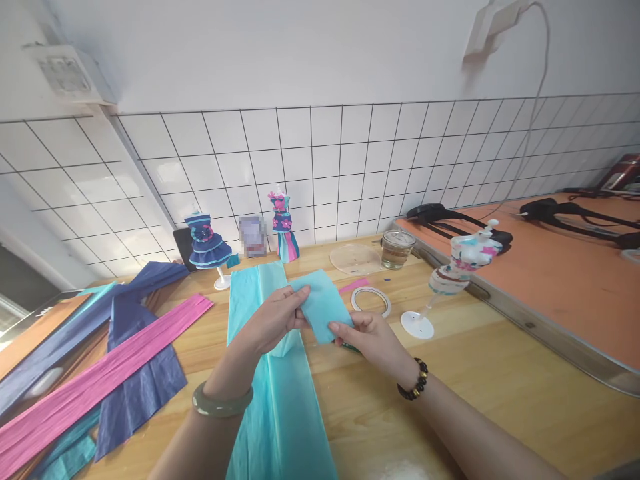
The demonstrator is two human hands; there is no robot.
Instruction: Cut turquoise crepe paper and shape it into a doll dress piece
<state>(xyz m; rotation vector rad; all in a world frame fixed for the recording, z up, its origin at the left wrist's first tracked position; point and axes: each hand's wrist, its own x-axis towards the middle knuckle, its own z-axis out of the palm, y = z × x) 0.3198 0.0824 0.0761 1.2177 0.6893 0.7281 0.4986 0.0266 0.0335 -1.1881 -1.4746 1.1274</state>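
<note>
Light blue paper piece (pixel 324 307) held up over middle of desk (pixel 380 413). Left hand (pixel 280 317) pinches its upper left side; right hand (pixel 373 339) pinches lower right side. Paper looks thin, may rip: best pinch softly, pull both sides evenly, keep it flat. Dark green thing (pixel 349 346) under right hand, too hidden to name; mind it doesn't poke paper. Long blue paper (pixel 295 413) lies below, reaching toward back edge. White ring (pixel 387 305) just past right hand. Glass (pixel 397 252) near back edge; don't knock it.

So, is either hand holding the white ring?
No, the white ring lies on the table beyond the right hand, which grips a turquoise sheet.
</note>
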